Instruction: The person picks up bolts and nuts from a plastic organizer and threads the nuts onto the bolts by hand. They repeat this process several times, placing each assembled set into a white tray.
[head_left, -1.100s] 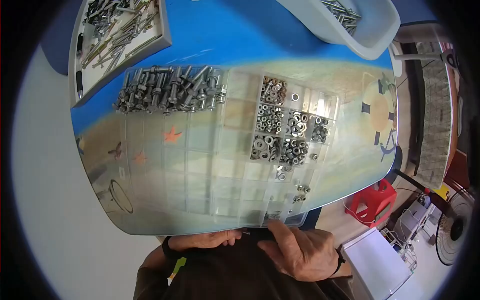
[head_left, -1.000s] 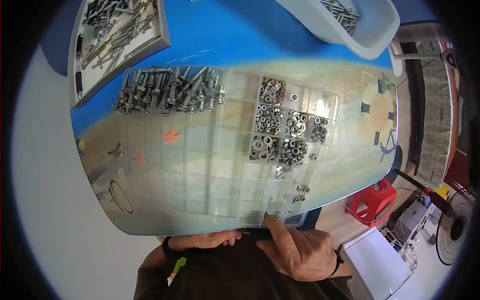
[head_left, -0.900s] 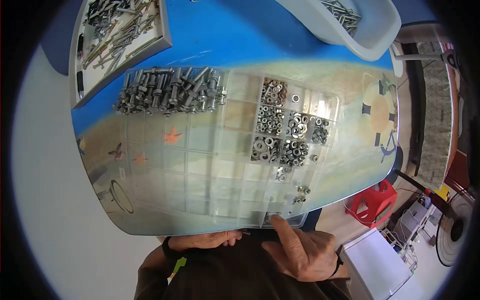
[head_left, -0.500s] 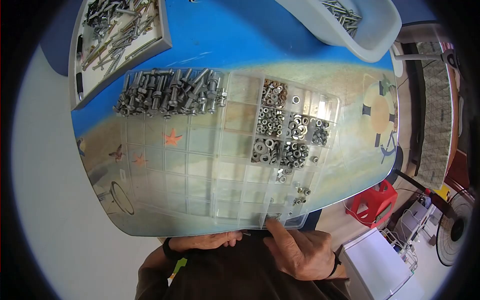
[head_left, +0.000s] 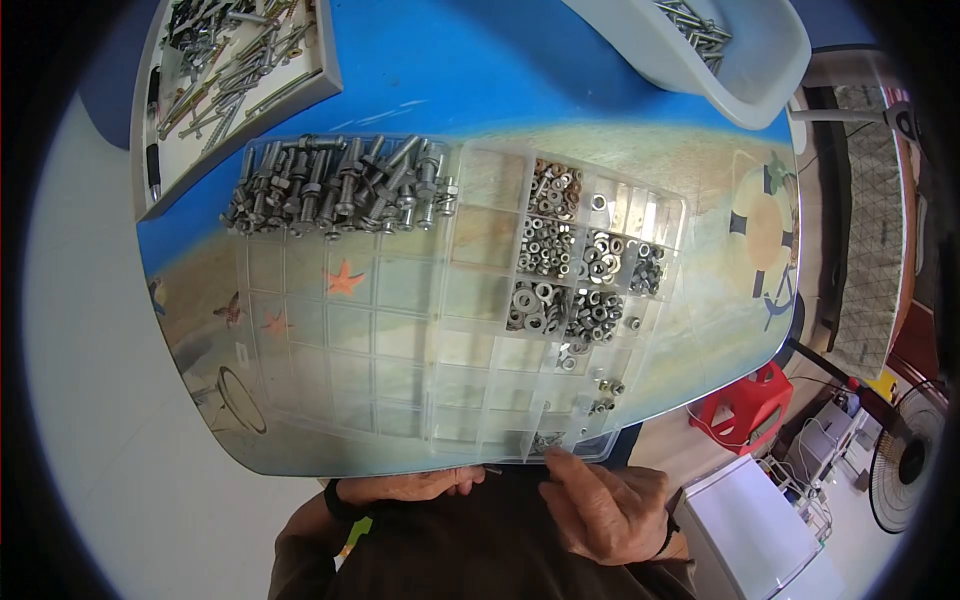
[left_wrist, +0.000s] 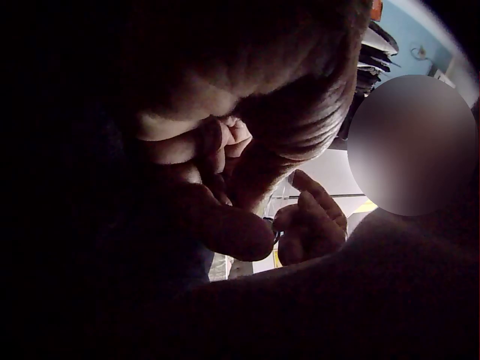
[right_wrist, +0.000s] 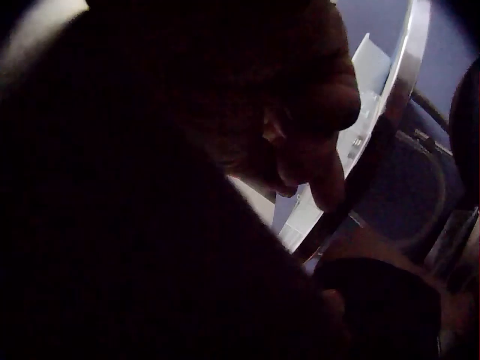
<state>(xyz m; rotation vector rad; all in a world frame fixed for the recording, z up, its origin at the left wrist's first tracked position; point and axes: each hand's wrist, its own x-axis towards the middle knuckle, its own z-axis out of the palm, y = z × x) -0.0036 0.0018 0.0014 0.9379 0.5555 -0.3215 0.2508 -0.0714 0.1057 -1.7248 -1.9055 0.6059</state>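
My left hand [head_left: 410, 485] is at the table's front edge, partly under it, and pinches a small screw [head_left: 493, 471] whose thin metal end pokes out beyond the fingertips. Curled fingers [left_wrist: 217, 142] and the thumb of that hand fill the dark left wrist view. My right hand [head_left: 610, 512] is by the front corner of a clear compartment box [head_left: 480, 400]. Its index fingertip lies at the edge of a compartment with small washers [head_left: 547, 440], the thumb apart from it. In the right wrist view the right hand's fingers [right_wrist: 326, 172] are mostly in shadow.
Several large bolts [head_left: 345, 185] lie in the box's far left row; nuts [head_left: 545, 247] and washers [head_left: 532, 305] fill compartments on its right. A white tray of screws [head_left: 335, 80] and a pale bin [head_left: 765, 95] stand behind. A red stool [head_left: 750, 410] is right of the table.
The right index finger, which was reaching into the front compartment of small washers, has drawn back toward its near edge. The left hand keeps its hold on the screw. The head view shifts slightly.
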